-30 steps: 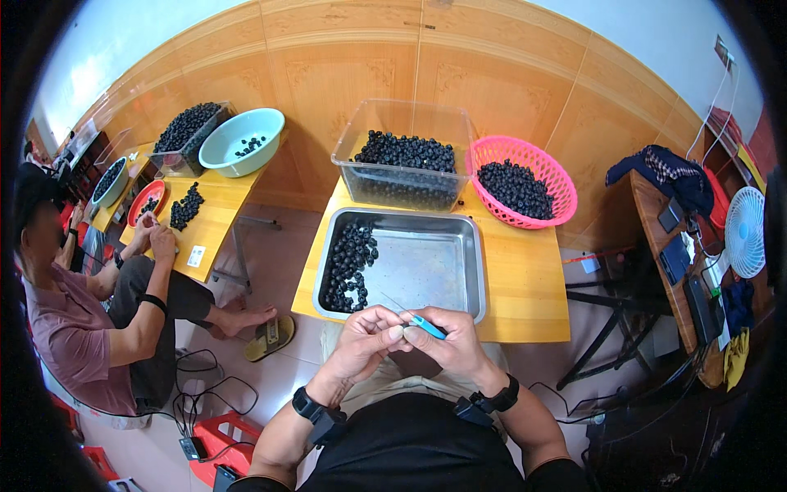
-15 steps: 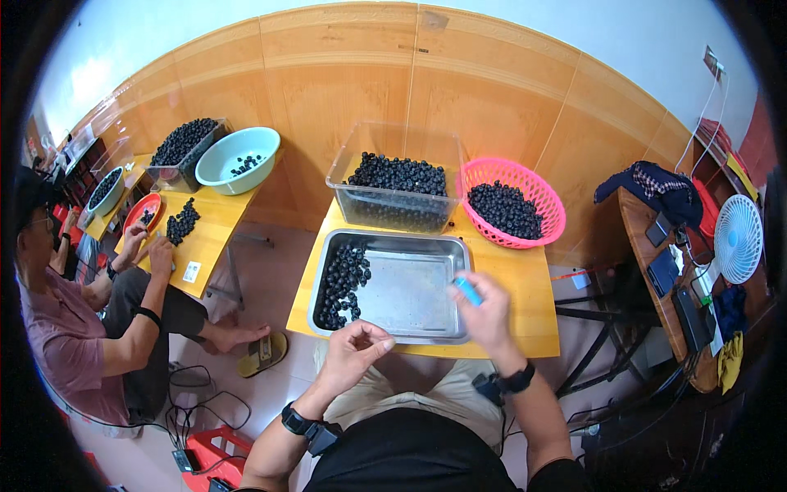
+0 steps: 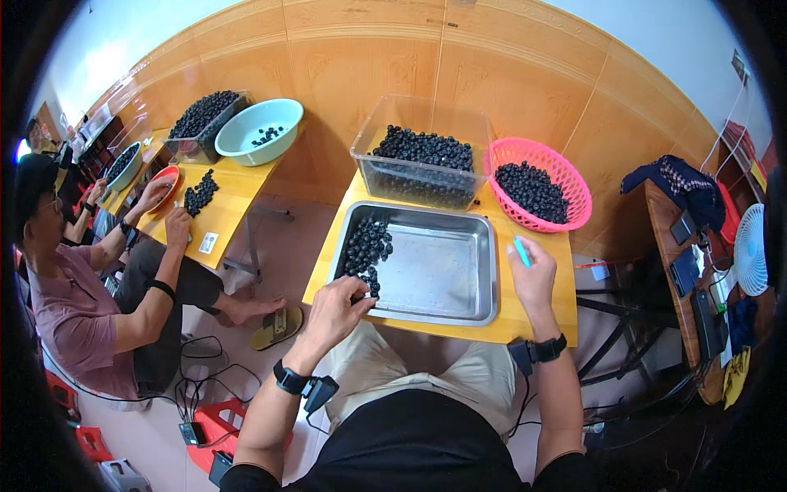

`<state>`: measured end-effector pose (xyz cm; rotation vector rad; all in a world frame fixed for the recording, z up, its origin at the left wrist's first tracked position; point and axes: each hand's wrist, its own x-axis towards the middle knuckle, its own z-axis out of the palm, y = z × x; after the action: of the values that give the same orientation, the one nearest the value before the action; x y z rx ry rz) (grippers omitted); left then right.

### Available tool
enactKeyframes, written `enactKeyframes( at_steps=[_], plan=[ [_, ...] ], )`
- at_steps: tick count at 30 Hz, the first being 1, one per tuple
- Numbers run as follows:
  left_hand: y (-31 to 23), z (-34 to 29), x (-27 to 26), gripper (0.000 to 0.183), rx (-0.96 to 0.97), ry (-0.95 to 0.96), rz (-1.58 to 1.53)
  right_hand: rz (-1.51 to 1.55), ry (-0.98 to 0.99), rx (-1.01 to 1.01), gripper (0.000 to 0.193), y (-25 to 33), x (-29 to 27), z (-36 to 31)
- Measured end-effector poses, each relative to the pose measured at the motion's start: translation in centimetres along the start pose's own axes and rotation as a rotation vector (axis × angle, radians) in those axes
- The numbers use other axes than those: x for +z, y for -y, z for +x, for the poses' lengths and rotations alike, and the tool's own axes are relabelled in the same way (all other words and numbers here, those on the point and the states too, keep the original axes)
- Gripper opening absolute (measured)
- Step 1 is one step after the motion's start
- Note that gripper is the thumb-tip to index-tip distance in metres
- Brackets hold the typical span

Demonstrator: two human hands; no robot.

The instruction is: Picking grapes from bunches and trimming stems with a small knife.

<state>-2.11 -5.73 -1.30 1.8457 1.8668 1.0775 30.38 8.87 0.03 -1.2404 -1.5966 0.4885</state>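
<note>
My left hand (image 3: 336,312) is at the near left corner of a shallow metal tray (image 3: 438,318), beside a heap of small dark round fruit-like pieces (image 3: 366,246). Its fingers are bent together; whatever they hold is hidden. In my right hand (image 3: 534,277), just right of the tray, is a small tool with a turquoise handle (image 3: 521,252), pointing up and away from me. The tool's thin tip is too small to make out. The tray's pieces lie along its left side, and bare metal shows in the middle and right.
Behind the tray stand a clear plastic box (image 3: 414,182) and a pink basket (image 3: 580,190), both with dark pieces. A co-worker (image 3: 82,316) sits at a yellow table to the left, near a pale green basin (image 3: 283,148). Cables (image 3: 193,377) and a red stool (image 3: 215,435) are on the floor.
My left hand has moved forward to the pieces at the tray's near left corner. My right hand, still with the tool, has drawn away to the right of the tray. The view has shifted.
</note>
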Motion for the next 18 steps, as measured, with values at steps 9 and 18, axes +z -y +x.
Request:
enactKeyframes(
  at_steps=[9, 18],
  plan=[
    [0.1, 4.2, 0.3, 0.026, 0.062, 0.279, 0.264, 0.178, 0.155, 0.101, 0.026, 1.2, -0.1, -5.2],
    [-0.2, 5.2, 1.4, 0.024, 0.017, 0.436, 0.345, 0.252, 0.207, 0.158, 0.025, 1.4, 0.1, -7.2]
  ],
)
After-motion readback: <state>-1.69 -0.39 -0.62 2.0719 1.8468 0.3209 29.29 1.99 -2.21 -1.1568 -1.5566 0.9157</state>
